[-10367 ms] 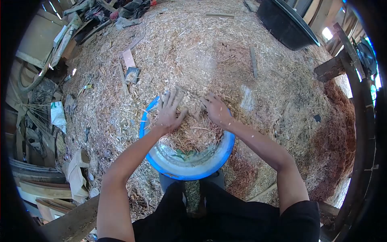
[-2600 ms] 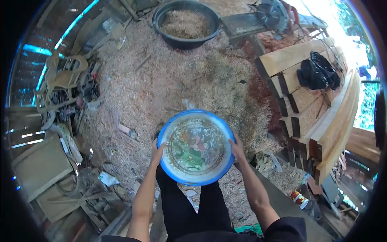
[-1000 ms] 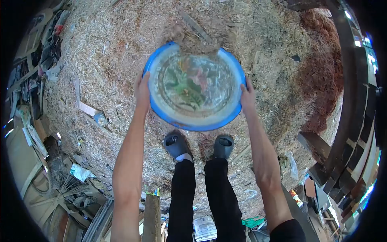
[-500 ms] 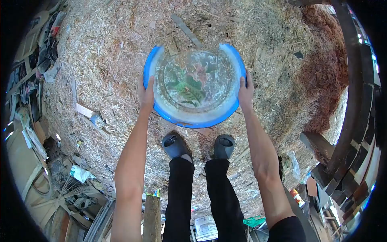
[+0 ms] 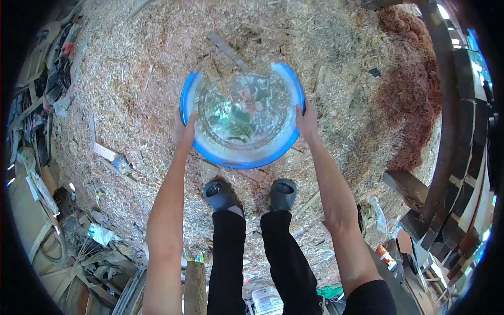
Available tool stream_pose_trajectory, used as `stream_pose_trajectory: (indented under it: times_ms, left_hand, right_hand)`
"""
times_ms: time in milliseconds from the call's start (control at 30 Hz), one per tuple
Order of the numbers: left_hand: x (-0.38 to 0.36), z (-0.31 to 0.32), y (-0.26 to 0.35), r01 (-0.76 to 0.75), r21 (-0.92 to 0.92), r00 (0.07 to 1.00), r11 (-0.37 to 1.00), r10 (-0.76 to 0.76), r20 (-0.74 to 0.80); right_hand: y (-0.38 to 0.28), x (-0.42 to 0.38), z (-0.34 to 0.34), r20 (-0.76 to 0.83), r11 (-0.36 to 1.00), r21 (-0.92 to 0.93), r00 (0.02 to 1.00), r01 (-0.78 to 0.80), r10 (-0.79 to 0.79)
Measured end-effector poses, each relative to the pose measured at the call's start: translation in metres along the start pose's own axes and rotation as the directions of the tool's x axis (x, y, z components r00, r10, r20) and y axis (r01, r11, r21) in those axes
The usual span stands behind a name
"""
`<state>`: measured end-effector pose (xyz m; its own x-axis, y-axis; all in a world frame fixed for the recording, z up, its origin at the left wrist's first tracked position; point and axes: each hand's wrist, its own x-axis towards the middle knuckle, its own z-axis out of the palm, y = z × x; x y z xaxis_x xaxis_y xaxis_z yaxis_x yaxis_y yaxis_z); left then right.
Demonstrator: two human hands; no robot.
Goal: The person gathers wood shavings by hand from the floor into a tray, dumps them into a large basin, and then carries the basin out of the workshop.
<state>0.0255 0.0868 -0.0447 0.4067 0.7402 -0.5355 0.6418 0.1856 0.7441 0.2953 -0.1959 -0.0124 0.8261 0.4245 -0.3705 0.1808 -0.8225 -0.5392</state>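
The left hand (image 5: 185, 132) was clamped on the left rim of the round blue plastic basin with a flower-printed bottom (image 5: 242, 118), and the right hand (image 5: 306, 119) gripped the opposite rim. In the last second the basin had dipped lower and farther forward, its far edge now sunk into the pale heap of wood shavings (image 5: 157, 68). I judged a scoop was under way. Below stood 2 grey clogs (image 5: 251, 194).

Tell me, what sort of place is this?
Probably a sawmill or woodworking shed: wood shavings cover the ground, reddish sawdust is heaped at one side, and timber offcuts lie about.
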Motion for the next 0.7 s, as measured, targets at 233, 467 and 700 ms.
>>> stream_pose_trajectory:
  times_ms: [233, 467, 700]
  left_hand:
    - [0.069, 0.016, -0.02, -0.232, -0.231, 0.969, 0.945, 0.204, -0.138]
    - [0.177, 0.023, 0.079, -0.508, 0.129, 0.782, 0.852, 0.518, -0.347]
    - [0.268, 0.068, 0.154, -0.595, 0.438, 0.622, 0.674, 0.731, -0.28]
  right_hand:
    - [-0.044, 0.062, -0.021, -0.277, 0.985, 0.006, 0.947, 0.173, -0.165]
    - [-0.059, 0.207, -0.027, -0.482, 0.929, 0.061, 0.826, 0.364, -0.292]
    - [-0.099, 0.303, -0.034, -0.486, 0.901, -0.206, 0.76, 0.381, -0.432]
